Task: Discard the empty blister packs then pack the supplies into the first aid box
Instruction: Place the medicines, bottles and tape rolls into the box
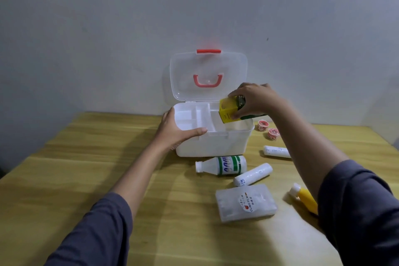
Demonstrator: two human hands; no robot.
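The packing step is in hand: no blister packs show anywhere on the bench (86, 168), so discarding looks finished. Just right of frame centre the first aid box (216, 142) stands with its clear lid (208, 75) thrown back against the wall. The right hand (257, 101) pinches a yellow carton (226, 111) between thumb and curled fingers, tilted over the box's right-hand compartment with its lower corner dipping past the rim. The left hand (179, 129) steadies the box's left front corner, thumb along the rim, fingers spread around the side. Next, I judge, the carton needs lowering and releasing. Waiting at lower right are a white bottle (222, 165), two white rolls (252, 174) (277, 151), a cling film packet (246, 202), a yellow tube (304, 197) and two small pink tubs (268, 129).
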